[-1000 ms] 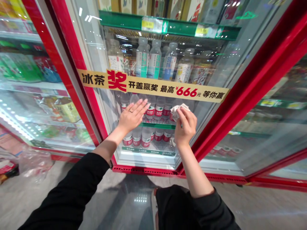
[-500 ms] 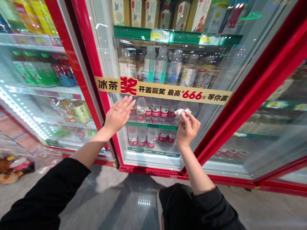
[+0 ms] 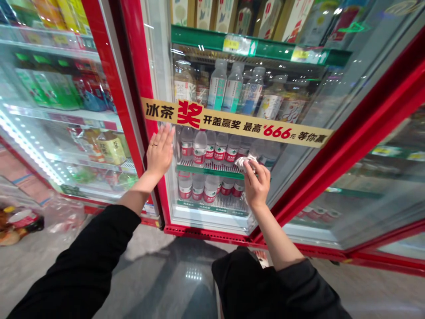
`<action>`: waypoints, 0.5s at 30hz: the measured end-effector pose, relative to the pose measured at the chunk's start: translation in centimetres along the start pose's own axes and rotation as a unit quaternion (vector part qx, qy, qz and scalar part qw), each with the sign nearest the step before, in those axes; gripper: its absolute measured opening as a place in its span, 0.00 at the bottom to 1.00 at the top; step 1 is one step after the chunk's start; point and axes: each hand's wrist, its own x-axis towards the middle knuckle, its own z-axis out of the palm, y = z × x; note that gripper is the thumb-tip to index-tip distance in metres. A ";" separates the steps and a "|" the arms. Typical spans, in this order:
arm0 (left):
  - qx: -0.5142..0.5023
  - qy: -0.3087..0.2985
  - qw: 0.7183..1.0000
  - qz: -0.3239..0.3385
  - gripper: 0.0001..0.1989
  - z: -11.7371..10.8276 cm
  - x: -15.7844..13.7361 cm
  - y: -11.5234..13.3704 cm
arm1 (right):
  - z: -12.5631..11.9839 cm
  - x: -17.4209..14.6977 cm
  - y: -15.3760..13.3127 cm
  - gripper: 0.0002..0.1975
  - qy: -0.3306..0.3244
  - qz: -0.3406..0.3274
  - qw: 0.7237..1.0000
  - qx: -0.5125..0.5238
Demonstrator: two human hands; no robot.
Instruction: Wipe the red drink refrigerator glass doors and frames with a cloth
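My left hand (image 3: pixel 160 150) lies flat with its fingers stretched upward, at the left edge of a glass cooler door (image 3: pixel 212 219), partly over its red frame. A ring shows on one finger. Just above the fingertips runs a yellow strip (image 3: pixel 237 122) with black and red lettering. My right hand (image 3: pixel 257 184) pinches a crumpled white tissue (image 3: pixel 245 163) at the glass, below the strip's right half. Through the door, bottles of water with red labels (image 3: pixel 199 150) stand behind and left of the tissue.
Another drinks cooler (image 3: pixel 99 57) stands at the left, and a further glass door (image 3: pixel 361 195) is at the right. Clear plastic wrap (image 3: pixel 63 215) and a dark bottle with a red label (image 3: pixel 25 219) lie on the grey floor (image 3: pixel 146 274) at the left.
My left hand has shifted left toward the red frame, and its fingers now point more upward. My right hand has moved the tissue left across the door. The view has shifted slightly.
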 end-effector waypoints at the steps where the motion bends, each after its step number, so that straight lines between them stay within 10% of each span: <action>1: 0.006 0.004 1.000 0.001 0.36 0.2 0.0 0.0 | 0.8 0.6 -0.5 0.22 0.018 0.021 1.000 0.000; 5: 0.025 0.021 0.999 0.002 0.36 0.7 0.0 0.1 | 3.4 2.4 -3.2 0.25 0.004 0.053 0.997 0.049; 11: 0.046 0.034 0.998 0.016 0.37 0.8 -0.1 0.0 | 1.5 0.8 -3.1 0.24 -0.131 -0.102 0.981 0.101; 15: 0.044 0.032 0.998 0.010 0.37 1.0 -0.2 0.0 | 0.5 0.4 -1.4 0.23 -0.076 -0.065 0.992 0.071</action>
